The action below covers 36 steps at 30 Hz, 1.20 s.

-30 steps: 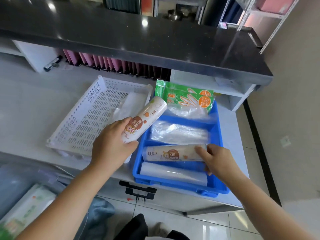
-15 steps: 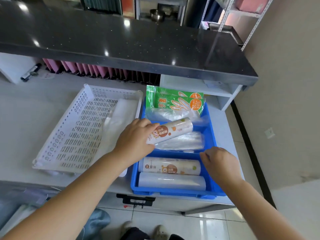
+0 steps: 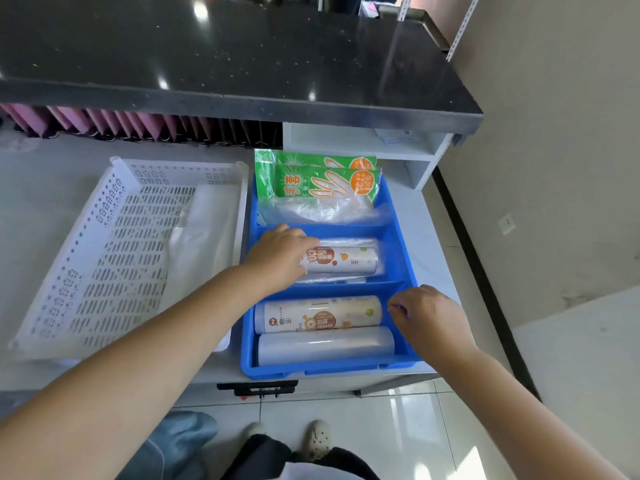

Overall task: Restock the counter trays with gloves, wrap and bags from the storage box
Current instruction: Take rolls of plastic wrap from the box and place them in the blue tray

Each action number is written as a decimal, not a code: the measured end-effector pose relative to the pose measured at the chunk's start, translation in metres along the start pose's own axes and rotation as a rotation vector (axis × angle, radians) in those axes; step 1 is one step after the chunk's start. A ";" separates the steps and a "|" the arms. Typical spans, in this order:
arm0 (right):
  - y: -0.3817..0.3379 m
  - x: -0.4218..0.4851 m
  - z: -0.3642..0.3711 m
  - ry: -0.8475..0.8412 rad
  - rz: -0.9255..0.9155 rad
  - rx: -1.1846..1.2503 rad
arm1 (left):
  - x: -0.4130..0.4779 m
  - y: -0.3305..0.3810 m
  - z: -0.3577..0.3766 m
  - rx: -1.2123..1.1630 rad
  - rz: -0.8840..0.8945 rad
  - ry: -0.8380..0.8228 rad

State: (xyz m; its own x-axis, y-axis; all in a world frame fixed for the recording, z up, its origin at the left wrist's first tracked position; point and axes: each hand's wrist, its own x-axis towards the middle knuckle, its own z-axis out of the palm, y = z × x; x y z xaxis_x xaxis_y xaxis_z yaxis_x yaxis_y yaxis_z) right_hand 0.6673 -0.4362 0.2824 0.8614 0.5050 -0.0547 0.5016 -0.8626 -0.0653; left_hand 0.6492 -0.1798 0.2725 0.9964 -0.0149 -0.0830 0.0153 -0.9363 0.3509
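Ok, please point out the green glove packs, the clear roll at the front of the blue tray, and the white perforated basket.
Green glove packs [image 3: 322, 183]: head view, front pack's printed face.
Clear roll [image 3: 325, 344]: head view, middle of the roll.
White perforated basket [image 3: 114, 258]: head view, bare slotted floor.

Printed wrap roll [image 3: 341, 259] flat atop clear bags, blue tray's [image 3: 403, 268] middle compartment.

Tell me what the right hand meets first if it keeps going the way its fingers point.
The right hand points left, at the near compartment of the blue tray. It would probably meet the right end of the printed wrap roll first, though the height is hard to judge.
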 end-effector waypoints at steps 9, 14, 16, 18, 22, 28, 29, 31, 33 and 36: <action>-0.010 -0.015 0.010 -0.193 -0.224 -0.374 | -0.082 0.014 0.024 0.025 0.203 -0.022; -0.016 -0.015 0.004 -0.061 0.106 0.095 | -0.083 0.011 0.025 -0.048 0.164 -0.054; -0.016 -0.017 -0.002 -0.008 0.192 0.383 | -0.084 0.010 0.024 -0.073 0.142 -0.064; -0.018 -0.017 -0.008 -0.007 0.268 0.612 | -0.084 0.012 0.024 -0.071 0.127 -0.068; -0.025 -0.013 -0.013 -0.053 0.398 0.935 | -0.081 0.022 0.026 -0.017 0.117 -0.040; -0.021 0.000 -0.034 0.006 0.401 1.091 | -0.079 0.024 0.011 -0.277 -0.033 0.039; -0.021 0.004 -0.039 0.034 0.369 1.131 | -0.078 0.022 0.003 -0.320 -0.064 0.059; -0.024 0.016 -0.045 0.099 0.300 1.191 | -0.073 0.015 -0.014 -0.320 -0.084 0.117; -0.028 0.031 -0.042 0.154 0.264 1.162 | -0.070 0.004 -0.031 -0.283 -0.114 0.178; -0.037 0.056 -0.024 0.135 0.156 0.944 | -0.070 -0.015 -0.050 -0.276 -0.178 0.249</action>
State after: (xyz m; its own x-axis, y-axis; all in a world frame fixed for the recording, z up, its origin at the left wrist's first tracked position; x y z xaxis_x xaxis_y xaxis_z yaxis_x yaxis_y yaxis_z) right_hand 0.6990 -0.3764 0.3058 0.9443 0.3285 -0.0192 0.1607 -0.5111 -0.8443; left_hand 0.5830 -0.1472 0.3198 0.9654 0.2557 0.0513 0.1770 -0.7866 0.5915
